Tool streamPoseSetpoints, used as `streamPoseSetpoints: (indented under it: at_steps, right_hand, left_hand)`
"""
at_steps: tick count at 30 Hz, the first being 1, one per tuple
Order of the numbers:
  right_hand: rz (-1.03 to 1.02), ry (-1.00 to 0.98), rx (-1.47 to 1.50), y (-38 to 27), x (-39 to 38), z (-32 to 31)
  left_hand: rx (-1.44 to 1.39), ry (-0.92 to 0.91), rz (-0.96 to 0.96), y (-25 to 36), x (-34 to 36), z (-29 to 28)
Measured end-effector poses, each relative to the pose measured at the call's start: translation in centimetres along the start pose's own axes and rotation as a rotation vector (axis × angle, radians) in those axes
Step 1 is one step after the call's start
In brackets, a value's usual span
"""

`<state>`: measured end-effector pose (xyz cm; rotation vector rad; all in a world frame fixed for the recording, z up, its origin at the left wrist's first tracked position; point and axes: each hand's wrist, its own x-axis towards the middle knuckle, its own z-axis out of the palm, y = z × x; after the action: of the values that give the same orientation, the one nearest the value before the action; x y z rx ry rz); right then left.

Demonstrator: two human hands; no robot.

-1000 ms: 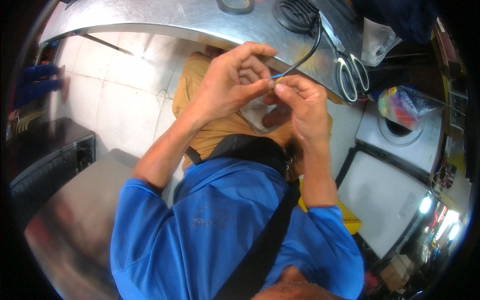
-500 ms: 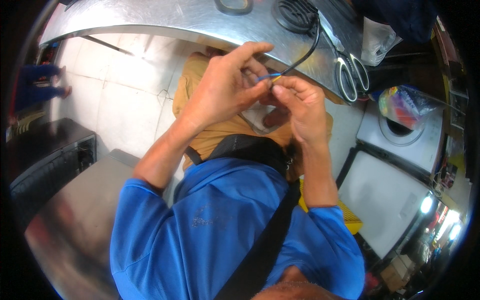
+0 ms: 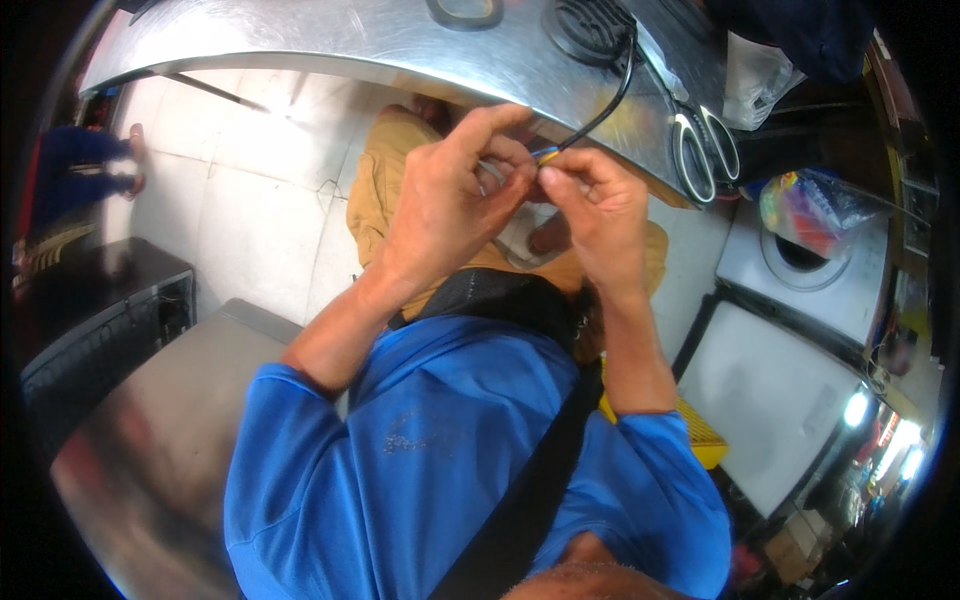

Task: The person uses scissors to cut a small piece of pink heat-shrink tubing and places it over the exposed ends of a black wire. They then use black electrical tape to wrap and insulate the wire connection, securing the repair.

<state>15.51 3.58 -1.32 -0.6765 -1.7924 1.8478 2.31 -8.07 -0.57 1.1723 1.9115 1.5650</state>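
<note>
A black cable [image 3: 612, 105] runs from the steel table toward me and ends in thin blue and yellow wires [image 3: 546, 154]. My left hand [image 3: 462, 185] is closed, its thumb and forefinger pinching at the wire ends. Close beside it, my right hand [image 3: 602, 205] also pinches the wires, just below where the cable's black sheath stops. Fingertips hide the tips of the wires. Both hands are held above my lap, at the table's front edge.
On the steel table [image 3: 330, 35] lie scissors [image 3: 690, 160], a round black ribbed object [image 3: 580, 35] and a grey ring [image 3: 465, 14]. A clear plastic bag [image 3: 755, 85] is at the far right. White machines [image 3: 770, 400] stand on my right. Another person's legs [image 3: 85, 165] show far left.
Both hands have shifted slightly, and less of the blue wire shows between the fingers. The cable has swung a little to the left. At far left, the other person's feet have moved.
</note>
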Motion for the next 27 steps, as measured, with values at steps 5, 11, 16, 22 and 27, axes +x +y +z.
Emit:
streamPoseSetpoints:
  at_steps: [5,11,16,22,27]
  right_hand:
    - [0.016,0.006,-0.066,-0.07,-0.02,-0.32]
    - [0.003,0.029,-0.120,-0.32,-0.26,-0.20]
    - [0.006,0.042,-0.232,-0.30,-0.36,-0.24]
    - [0.086,0.005,-0.274,-0.70,-0.36,-0.38]
    - [0.034,-0.025,-0.277,-0.35,-0.16,-0.74]
  left_hand:
    - [0.001,-0.004,-0.020,0.23,0.08,0.02]
    - [0.033,0.009,-0.011,-0.05,0.13,0.38]
    - [-0.065,0.005,-0.040,0.40,0.17,0.35]
    - [-0.097,-0.015,-0.040,0.03,0.37,0.31]
    - [-0.147,0.015,-0.031,-0.40,0.46,0.65]
